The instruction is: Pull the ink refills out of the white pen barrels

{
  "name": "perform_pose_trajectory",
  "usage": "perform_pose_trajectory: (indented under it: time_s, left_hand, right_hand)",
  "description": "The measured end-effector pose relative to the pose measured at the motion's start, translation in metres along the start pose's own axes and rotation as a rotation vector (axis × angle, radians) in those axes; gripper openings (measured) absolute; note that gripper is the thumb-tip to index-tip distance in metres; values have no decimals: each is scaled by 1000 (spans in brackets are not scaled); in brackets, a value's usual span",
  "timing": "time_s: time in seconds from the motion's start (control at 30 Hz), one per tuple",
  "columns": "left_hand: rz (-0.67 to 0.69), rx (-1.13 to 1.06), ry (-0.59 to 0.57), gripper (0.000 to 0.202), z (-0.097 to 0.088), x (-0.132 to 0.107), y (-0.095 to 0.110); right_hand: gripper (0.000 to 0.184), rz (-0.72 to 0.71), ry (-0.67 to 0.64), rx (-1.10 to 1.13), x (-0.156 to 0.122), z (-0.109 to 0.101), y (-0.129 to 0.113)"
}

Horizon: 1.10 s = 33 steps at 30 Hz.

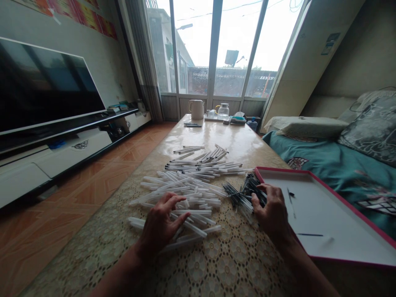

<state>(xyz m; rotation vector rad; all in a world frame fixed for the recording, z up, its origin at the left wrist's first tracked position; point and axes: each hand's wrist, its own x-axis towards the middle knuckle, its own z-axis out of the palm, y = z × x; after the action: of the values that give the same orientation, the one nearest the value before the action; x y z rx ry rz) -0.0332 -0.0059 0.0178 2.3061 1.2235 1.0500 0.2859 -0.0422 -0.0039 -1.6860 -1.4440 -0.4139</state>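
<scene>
A loose pile of white plastic pen barrels lies in the middle of the tabletop, which is covered with a cream lace-patterned cloth. The left hand rests palm down on the near edge of the pile, fingers spread wide and flat across several barrels, closed on none of them. Just right of the pile lies a bundle of thin dark pen refills. The right hand sits on the bundle with its fingers curled over it; whether it grips any refills cannot be told. Touching the bundle on the right is a shallow white tray with a pink rim, with a few stray refills lying in it. Beyond the pile, a second row of pale barrels lies flat. At the far end stand a white jug and a glass teapot before a tall window. A large dark television is at left, a teal sofa at right.
</scene>
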Motion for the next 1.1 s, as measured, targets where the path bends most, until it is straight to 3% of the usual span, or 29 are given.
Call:
perform_pose_trajectory:
  time_s: [0.1,0.2,0.47,0.6,0.7,0.77,0.9,1.1]
  left_hand:
    - [74,145,96,27,0,0,-3]
    - [154,170,61,28,2,0,-3]
    - [335,186,-132,27,11,-5,6]
    - [376,146,-185,22,14,-6,8]
    - [369,127,-188,20,14,-6,9]
    - [362,116,-175,18,13,-6,8]
    - [299,92,-68,13,8,-6,7]
    - [195,92,147,13,5,-3,4]
  right_hand:
    - [23,-33,6,37,-2,0,-8]
    - [20,-38,-21,122,-5,-2,-22]
    - [10,43,-457,372,1,-19,-74]
    - [7,-111,-695,390,-8,-38,-102]
    - [23,-238,-806,377,-37,-43,-120]
    - [33,-338,-812,294,-59,-36,-124]
    - [17,-394,-719,143,-80,-10,-119]
    - [12,-502,-668,73,-47,7,-128]
